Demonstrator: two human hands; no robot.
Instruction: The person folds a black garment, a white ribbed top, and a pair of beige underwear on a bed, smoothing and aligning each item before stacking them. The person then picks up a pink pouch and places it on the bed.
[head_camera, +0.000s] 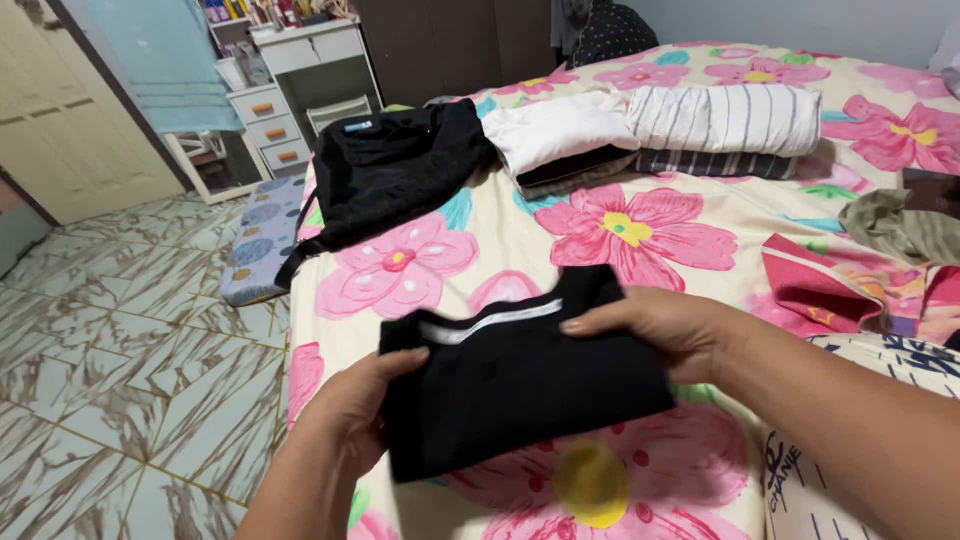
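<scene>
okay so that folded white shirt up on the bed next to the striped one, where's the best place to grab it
Probably grip the folded white shirt by its near long edge, coming from the foot of the bed. That edge faces the person and lies open above the dark garment beneath it; the striped shirt crowds its right end, the black pile its left.

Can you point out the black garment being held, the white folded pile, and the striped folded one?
black garment (520, 385), head view, middle of the cloth.
white folded pile (555, 130), head view, top surface.
striped folded pile (725, 118), head view, top fold.

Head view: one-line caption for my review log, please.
Both hands, left hand and right hand, hold a folded black garment over a floral bedsheet, folded clothes stacked behind.
</scene>
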